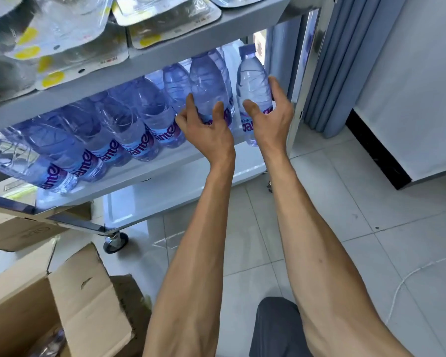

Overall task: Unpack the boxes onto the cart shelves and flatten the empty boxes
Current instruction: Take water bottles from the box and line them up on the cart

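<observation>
Both arms are reaching into the cart's middle shelf (165,173). The left hand (206,130) is curling around a water bottle (207,86) in the row; the right hand (271,119) is gripping another bottle (252,78) at two o'clock. An open cardboard box (70,300) is sitting at seven o'clock.

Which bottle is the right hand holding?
Find the cart, then its middle shelf packed with a row of purple-tinted bottles. The right hand grips the bottle at the far right end. It stands apart from the row, and its purple cap shows.
</observation>
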Tool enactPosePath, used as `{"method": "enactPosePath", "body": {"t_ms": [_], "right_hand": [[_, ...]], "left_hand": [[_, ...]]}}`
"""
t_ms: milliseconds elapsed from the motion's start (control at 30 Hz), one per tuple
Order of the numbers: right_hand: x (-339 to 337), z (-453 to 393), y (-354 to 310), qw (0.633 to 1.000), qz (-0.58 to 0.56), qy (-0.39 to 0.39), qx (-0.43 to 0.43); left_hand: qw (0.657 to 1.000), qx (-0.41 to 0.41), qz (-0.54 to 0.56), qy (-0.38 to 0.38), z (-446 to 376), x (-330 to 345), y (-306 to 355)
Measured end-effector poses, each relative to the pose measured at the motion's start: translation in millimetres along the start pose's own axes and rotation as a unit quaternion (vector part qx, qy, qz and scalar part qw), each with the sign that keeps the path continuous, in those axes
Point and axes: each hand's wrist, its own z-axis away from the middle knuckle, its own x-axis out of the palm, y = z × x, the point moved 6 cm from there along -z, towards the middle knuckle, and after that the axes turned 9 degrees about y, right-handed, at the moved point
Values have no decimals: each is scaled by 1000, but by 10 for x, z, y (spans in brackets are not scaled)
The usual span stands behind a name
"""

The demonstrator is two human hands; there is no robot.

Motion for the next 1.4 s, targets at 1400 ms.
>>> {"method": "enactPosePath", "body": {"t_ms": [1400], "right_hand": [[361, -13, 399, 997, 68, -21, -8]], "left_hand": [[982, 100, -158, 6, -102, 74, -452]]}}
